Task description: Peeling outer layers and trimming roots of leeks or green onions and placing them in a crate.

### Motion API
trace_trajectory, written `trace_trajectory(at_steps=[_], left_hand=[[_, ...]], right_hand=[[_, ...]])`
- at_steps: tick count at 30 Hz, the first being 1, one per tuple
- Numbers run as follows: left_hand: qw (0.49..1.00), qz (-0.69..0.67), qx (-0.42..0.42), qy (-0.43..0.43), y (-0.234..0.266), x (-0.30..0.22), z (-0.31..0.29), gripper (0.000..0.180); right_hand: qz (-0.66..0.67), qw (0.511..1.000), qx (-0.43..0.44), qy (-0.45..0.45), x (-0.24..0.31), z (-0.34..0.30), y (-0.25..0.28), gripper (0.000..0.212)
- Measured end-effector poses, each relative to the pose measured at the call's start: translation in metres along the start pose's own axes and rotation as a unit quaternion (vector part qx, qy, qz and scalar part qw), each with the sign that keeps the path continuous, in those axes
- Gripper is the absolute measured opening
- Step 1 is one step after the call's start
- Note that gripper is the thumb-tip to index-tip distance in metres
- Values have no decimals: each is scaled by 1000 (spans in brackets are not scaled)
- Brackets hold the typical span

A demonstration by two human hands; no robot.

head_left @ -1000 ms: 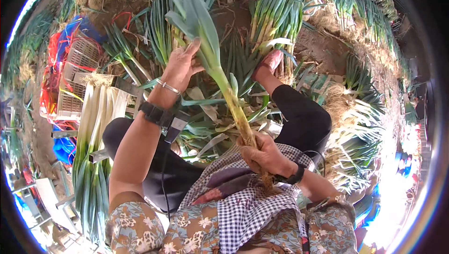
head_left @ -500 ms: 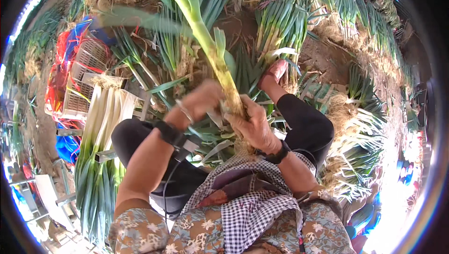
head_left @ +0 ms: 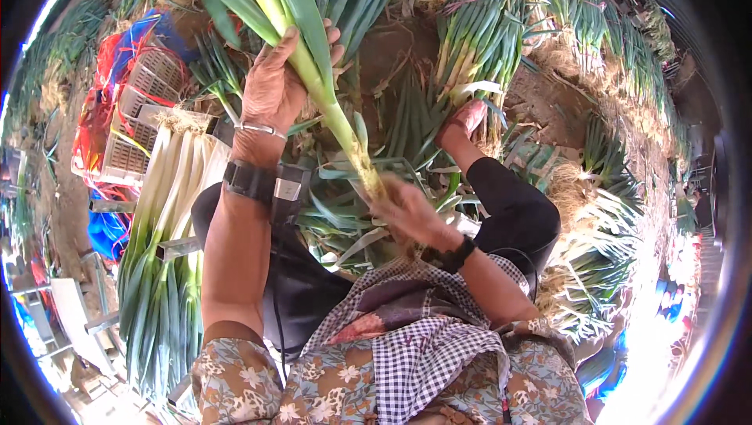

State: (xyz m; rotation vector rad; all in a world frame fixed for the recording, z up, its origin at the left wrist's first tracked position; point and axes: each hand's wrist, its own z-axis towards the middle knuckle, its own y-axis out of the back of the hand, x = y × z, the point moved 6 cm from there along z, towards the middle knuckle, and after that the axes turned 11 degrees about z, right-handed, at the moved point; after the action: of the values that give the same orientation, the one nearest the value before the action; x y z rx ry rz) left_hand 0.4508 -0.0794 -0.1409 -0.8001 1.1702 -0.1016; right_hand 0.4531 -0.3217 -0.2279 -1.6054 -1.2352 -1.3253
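A long leek (head_left: 341,123) slants across the middle, its green leaves up at the far left and its yellowed lower stalk toward my lap. My left hand (head_left: 274,88) is wrapped round it at the leaf base, thumb on one side and fingertips showing past the other. Closed at the brownish lower stalk, my right hand (head_left: 415,213) is somewhat blurred, and its fingers partly hide the root end. Loose leek leaves and peelings (head_left: 345,217) lie between my knees under the stalk.
Cleaned leeks (head_left: 168,182) with white stalks lie on a metal stand at my left. Behind them is a beige plastic crate (head_left: 141,112) with red and blue strapping. Tied leek bundles (head_left: 482,25) stand ahead; more rooty leeks (head_left: 587,245) are heaped at my right.
My left hand has moved up the stalk, away from me, to the leaf base. The leek's top has shifted left. My right hand stays near the root end.
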Motion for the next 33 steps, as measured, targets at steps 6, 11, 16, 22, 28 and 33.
trace_trajectory(at_steps=[6, 11, 16, 22, 28, 33], left_hand=[[998, -16, 8, 59, -7, 28, -16, 52], [996, 57, -28, 62, -13, 36, -21, 41], [982, 147, -40, 112, -15, 46, -26, 47], [977, 188, -33, 98, -27, 54, -32, 47], [987, -17, 131, 92, -56, 47, -32, 63], [967, -91, 237, 28, -50, 15, -13, 56]], right_hand=[[158, 967, -136, 144, 61, 53, 30, 42], [200, 965, -119, 118, 71, 77, 30, 35], [265, 958, -58, 93, 61, 80, 25, 35], [270, 956, -46, 103, 55, 81, 25, 26], [434, 898, -66, -33, -9, 80, 23, 19], [-338, 929, -24, -150, -131, 45, 7, 21]])
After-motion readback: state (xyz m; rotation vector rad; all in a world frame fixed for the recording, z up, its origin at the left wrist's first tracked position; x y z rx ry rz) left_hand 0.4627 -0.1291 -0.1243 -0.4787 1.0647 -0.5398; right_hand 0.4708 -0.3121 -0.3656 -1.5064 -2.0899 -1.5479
